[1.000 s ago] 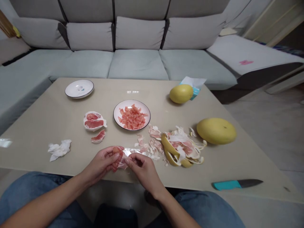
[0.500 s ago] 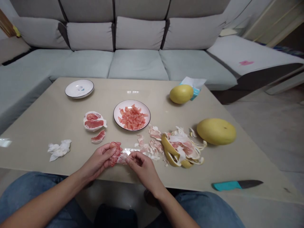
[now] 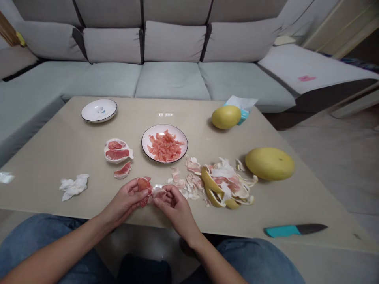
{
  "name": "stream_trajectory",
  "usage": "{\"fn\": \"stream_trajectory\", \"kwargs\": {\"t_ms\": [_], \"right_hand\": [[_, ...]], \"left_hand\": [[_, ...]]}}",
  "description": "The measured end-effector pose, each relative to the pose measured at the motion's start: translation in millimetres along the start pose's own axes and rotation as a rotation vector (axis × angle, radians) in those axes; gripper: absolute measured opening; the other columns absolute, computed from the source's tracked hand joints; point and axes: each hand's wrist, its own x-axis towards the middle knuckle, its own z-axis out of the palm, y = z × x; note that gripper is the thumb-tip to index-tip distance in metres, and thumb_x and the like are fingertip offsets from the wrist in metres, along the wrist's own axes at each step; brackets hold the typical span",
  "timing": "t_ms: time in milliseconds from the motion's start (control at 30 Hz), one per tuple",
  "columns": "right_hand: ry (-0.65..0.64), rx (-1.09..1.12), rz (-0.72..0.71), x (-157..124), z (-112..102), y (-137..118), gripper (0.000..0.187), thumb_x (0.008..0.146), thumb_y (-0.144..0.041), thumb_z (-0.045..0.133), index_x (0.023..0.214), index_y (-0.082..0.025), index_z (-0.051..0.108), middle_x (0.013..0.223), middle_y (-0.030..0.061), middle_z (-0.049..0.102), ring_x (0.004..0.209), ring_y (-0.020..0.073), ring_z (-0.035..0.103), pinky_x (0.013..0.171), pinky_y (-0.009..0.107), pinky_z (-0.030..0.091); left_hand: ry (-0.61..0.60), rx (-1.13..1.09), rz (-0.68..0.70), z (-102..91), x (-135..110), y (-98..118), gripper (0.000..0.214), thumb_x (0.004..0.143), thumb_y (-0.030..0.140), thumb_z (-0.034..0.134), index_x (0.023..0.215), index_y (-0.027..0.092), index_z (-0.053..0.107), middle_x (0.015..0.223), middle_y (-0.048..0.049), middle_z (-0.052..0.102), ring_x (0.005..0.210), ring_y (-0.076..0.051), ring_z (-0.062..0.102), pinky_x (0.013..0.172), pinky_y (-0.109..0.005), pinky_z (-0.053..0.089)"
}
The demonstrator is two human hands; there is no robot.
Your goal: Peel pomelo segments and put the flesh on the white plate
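Observation:
Pinched in my left hand is a red pomelo segment, held above the table's near edge. My right hand grips the pale membrane on the segment's right side, the two hands close together. Beyond them a white, dark-rimmed plate holds a heap of red pomelo pulp. Left of that plate sits a partly divided peeled pomelo, with a loose segment just in front. Scraps of membrane lie to the right of my hands.
Yellow peel pieces are piled to the right. Two whole pomelos stand farther right, one against a tissue pack. A knife with a teal handle lies at the near right edge. Crumpled tissue and another plate are on the left.
My right hand has moved slightly left and closer to my left hand. The segment has turned a little in my left fingers, and the membrane is bunched up between the hands.

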Motion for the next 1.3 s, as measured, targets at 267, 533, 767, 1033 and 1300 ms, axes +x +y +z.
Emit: {"fn": "stream_trajectory", "kwargs": {"t_ms": [267, 533, 767, 1033, 1300], "right_hand": [[0.014, -0.078, 0.035, -1, -3, -5, 0.024, 0.074, -0.039, 0.071, 0.082, -0.019, 0.059, 0.07, -0.0017, 0.057, 0.062, 0.0126, 0.053, 0.059, 0.024, 0.043], [0.048, -0.303, -0.054, -6, -9, -17, 0.011, 0.08, -0.03, 0.063, 0.078, -0.019, 0.062, 0.066, -0.0018, 0.056, 0.062, 0.0132, 0.051, 0.058, 0.024, 0.04], [0.048, -0.421, -0.118, -6, -15, -21, 0.008, 0.083, -0.026, 0.061, 0.082, -0.018, 0.062, 0.07, -0.0006, 0.059, 0.064, 0.0139, 0.053, 0.061, 0.025, 0.042], [0.045, -0.662, -0.31, -5, -19, -18, 0.007, 0.086, -0.017, 0.055, 0.083, -0.019, 0.061, 0.075, 0.0001, 0.061, 0.069, 0.0143, 0.055, 0.065, 0.024, 0.04], [0.037, -0.743, -0.413, -6, -24, -21, 0.008, 0.088, -0.015, 0.054, 0.083, -0.02, 0.059, 0.075, 0.0001, 0.061, 0.069, 0.0146, 0.056, 0.065, 0.024, 0.041]], "left_hand": [[-0.044, 0.022, 0.004, -1.0, -1, 1, 0.046, 0.074, 0.023, 0.077, 0.116, 0.018, 0.061, 0.094, -0.0043, 0.064, 0.071, -0.009, 0.059, 0.063, -0.018, 0.048], [-0.076, -0.02, -0.061, -0.7, -2, 2, 0.041, 0.077, 0.021, 0.075, 0.116, 0.016, 0.063, 0.1, -0.0065, 0.066, 0.082, -0.012, 0.065, 0.075, -0.022, 0.054], [-0.158, -0.059, -0.127, -0.3, -2, 6, 0.034, 0.079, 0.017, 0.072, 0.112, 0.015, 0.066, 0.1, -0.0078, 0.068, 0.086, -0.015, 0.067, 0.083, -0.031, 0.056], [-0.249, -0.128, -0.212, -5.6, 5, 2, 0.026, 0.084, 0.015, 0.067, 0.109, 0.01, 0.065, 0.102, -0.0106, 0.067, 0.087, -0.015, 0.067, 0.089, -0.032, 0.054], [-0.276, -0.133, -0.237, -10.7, 6, 1, 0.021, 0.086, 0.013, 0.064, 0.106, 0.012, 0.065, 0.088, -0.0055, 0.066, 0.069, -0.01, 0.064, 0.095, -0.046, 0.05]]}}
